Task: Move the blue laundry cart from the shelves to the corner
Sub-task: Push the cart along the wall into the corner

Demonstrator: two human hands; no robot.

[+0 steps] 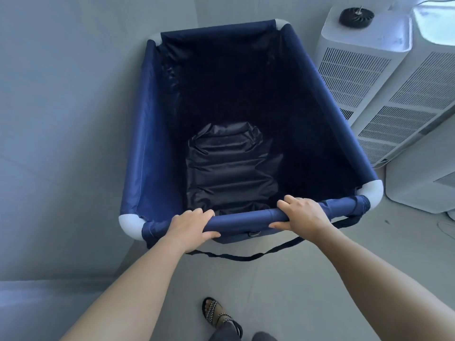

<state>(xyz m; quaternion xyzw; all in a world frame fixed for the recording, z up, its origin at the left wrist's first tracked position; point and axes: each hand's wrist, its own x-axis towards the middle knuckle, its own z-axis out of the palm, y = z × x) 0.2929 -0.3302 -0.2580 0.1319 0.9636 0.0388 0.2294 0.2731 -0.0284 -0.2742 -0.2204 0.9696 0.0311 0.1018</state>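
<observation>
Both the left hand (190,223) and right hand (304,215) grip the blue laundry cart (152,143) rim; pushing on risks striking the air purifier (357,70) at two o'clock.

Both hands are gripping the near rail of the blue laundry cart (152,134): the left hand (190,227) is wrapping the rail left of centre, and the right hand (304,219) is wrapping it right of centre. The cart is sitting against the wall (61,119) on its left side. 2 white vented units (354,77) are standing just beside its right side. 1 sandalled foot (219,316) is resting on the floor (307,279).
</observation>
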